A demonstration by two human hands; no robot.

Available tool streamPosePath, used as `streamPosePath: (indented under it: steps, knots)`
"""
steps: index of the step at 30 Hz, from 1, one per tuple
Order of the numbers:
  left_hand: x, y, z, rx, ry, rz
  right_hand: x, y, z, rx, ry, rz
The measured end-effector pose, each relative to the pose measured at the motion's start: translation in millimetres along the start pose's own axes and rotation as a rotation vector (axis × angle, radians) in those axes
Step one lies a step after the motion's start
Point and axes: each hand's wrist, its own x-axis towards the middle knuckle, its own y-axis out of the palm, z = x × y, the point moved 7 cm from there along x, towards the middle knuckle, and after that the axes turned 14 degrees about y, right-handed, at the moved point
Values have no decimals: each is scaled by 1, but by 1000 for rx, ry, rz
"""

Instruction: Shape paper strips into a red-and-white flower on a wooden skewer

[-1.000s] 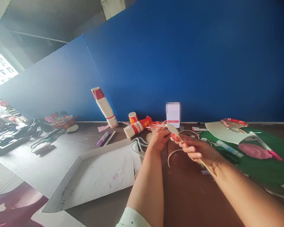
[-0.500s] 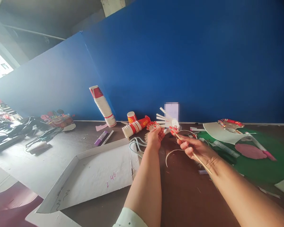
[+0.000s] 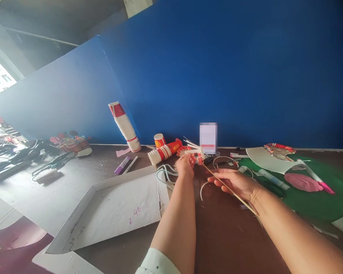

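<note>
The left hand [image 3: 185, 164] pinches a small paper piece [image 3: 200, 155] just above the dark table [image 3: 223, 236], near the middle of the view; it has crimped-looking red and white bits at its base and a fan of narrow, stiff white strips spreading toward the upper left. A thin, straight wooden stick [image 3: 241, 199], smooth and pale tan, slants from the base of this piece down across the right hand [image 3: 236, 182], whose fingers are half-curled and loosely spread; how firmly they grip the stick I cannot tell. Just beside the left wrist, a smooth pale-blue cord [image 3: 166, 176] bends in rounded loops by the edge of a shallow white cardboard tray [image 3: 117, 213], its flat floor scribbled with marker. Beyond lie nested red and white paper cups [image 3: 165, 151], their rolled rims forming a ribbed end, with one upright cup [image 3: 159, 140] behind them. Farther left, a tall stack of cups [image 3: 125, 129] leans in the view, its many rims close together. To the right, a matte green sheet [image 3: 311, 207] lies under a wrinkled pink oval [image 3: 301, 182] and part of a broad, curved white sheet [image 3: 267, 161].
</note>
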Motion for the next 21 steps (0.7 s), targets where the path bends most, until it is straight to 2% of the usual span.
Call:
streamPosePath:
  steps: [4, 7, 13, 17, 21]
  knots:
    - [-1, 3, -2, 19, 25, 39, -2, 15, -8, -210, -9, 121]
    - [-3, 7, -4, 25, 37, 60, -1, 20, -8, -244, -43, 177]
    - [-13, 21, -8, 57, 5, 204, 12, 0, 2, -50, -171, -30]
    - [-17, 22, -6, 93, -57, 228, 12, 0, 6, -4, -244, -67]
    - [-15, 18, -3, 141, -97, 225, 10, 2, 7, 2, -230, -66]
